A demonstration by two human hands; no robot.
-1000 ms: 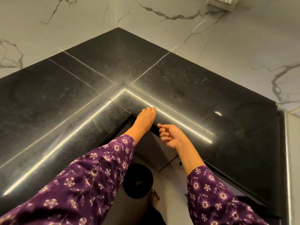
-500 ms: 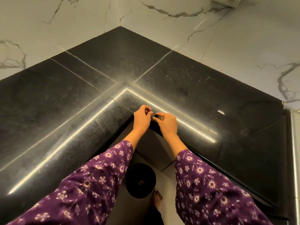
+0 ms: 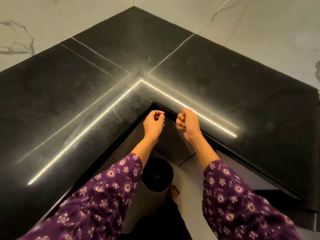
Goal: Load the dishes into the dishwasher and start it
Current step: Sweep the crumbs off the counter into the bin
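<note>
No dishes and no dishwasher are in view. My left hand point(image 3: 153, 125) and my right hand point(image 3: 188, 124) hover side by side at the inner corner of an L-shaped black stone counter point(image 3: 97, 101), just off its front edge. The fingers of both hands are curled into the palm, and I see nothing held in either. A small gap separates the two hands. Purple flowered sleeves cover both forearms.
White marble-look walls point(image 3: 259, 32) meet behind the counter corner. Dark cabinet fronts point(image 3: 173, 146) stand below the counter edge. A round black bin point(image 3: 157, 175) sits on the pale floor beside my bare foot point(image 3: 175, 192).
A second ago my left hand lay flat on the counter edge; its fingers have curled. The hands met at the corner, then drew back and apart a little.
</note>
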